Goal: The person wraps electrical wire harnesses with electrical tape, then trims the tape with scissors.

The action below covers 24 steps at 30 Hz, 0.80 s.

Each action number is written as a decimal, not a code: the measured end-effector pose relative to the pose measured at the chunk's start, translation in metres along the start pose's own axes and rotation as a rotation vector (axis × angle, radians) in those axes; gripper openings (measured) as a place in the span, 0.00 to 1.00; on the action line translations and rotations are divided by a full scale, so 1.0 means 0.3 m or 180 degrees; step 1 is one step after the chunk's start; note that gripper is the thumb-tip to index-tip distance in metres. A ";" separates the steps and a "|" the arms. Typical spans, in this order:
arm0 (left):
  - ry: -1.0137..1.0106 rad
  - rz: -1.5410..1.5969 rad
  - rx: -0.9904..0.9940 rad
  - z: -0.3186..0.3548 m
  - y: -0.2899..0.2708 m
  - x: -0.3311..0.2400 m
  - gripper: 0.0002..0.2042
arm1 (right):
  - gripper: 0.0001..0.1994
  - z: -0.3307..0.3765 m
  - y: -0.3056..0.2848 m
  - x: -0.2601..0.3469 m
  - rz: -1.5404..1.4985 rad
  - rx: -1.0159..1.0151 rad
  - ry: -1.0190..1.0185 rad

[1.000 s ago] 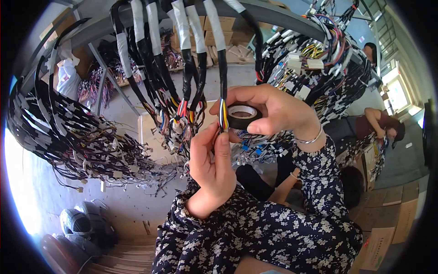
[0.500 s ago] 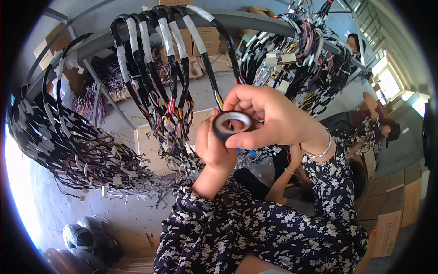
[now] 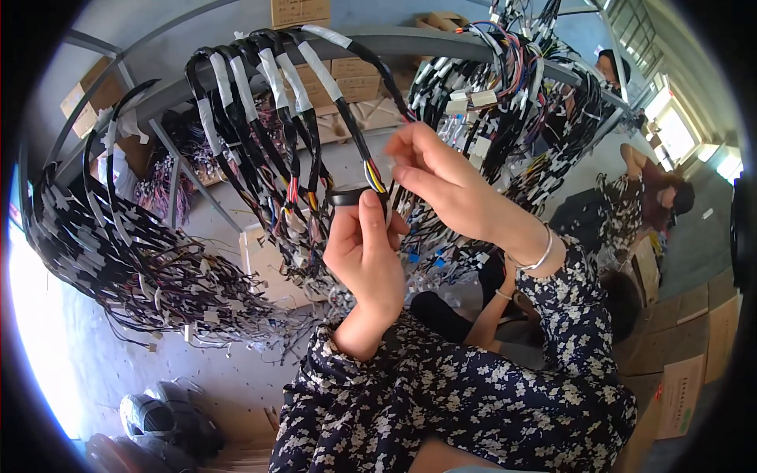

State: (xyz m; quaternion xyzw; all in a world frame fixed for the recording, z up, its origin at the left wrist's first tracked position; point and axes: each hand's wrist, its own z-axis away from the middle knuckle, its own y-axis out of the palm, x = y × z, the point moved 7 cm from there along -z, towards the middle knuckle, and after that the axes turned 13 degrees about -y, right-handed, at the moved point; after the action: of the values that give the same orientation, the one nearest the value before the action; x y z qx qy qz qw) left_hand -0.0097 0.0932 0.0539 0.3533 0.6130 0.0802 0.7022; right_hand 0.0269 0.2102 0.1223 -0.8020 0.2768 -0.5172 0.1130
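Observation:
My left hand [image 3: 364, 256] is raised in front of me and grips a black tape roll [image 3: 345, 195], seen edge-on under the thumb. Just above the roll hangs a black-wrapped wire harness branch [image 3: 356, 130] with white tape bands. Its loose yellow, red and blue wire ends [image 3: 376, 178] sit at the roll. My right hand [image 3: 453, 189] reaches in from the right, and its thumb and forefinger pinch that branch right by the coloured ends. Both sleeves are dark with a white flower print.
Many more harnesses hang in loops from a grey metal rail [image 3: 410, 41], with a dense bundle at the left [image 3: 118, 252] and one with white connectors at the upper right [image 3: 505, 94]. Cardboard boxes [image 3: 300, 11] stand behind. Another person [image 3: 654, 193] sits at the right.
The tape roll has passed from my right hand to my left. My right hand has moved up to the harness branch. The view has tilted upward.

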 end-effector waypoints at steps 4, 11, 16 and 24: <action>-0.0668 0.0294 0.0271 -0.023 -0.011 0.021 0.13 | 0.22 -0.026 0.016 -0.001 -0.0937 0.0700 -0.0181; -0.1020 0.0712 0.0425 -0.033 -0.013 0.011 0.12 | 0.20 -0.023 0.038 0.049 -0.0382 0.1594 -0.0254; -0.0596 0.0221 0.0853 -0.028 -0.038 -0.005 0.09 | 0.15 -0.030 0.036 0.047 -0.0473 0.1396 -0.0117; 0.0726 -0.0995 0.0393 0.000 -0.058 -0.004 0.05 | 0.16 -0.006 0.016 0.096 0.0172 0.1255 -0.0075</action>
State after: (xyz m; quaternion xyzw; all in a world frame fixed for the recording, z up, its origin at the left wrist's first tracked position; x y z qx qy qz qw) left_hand -0.0156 0.0796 0.0445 0.2848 0.7397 -0.0280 0.6091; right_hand 0.0326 0.1903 0.1431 -0.7626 0.1902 -0.5487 0.2850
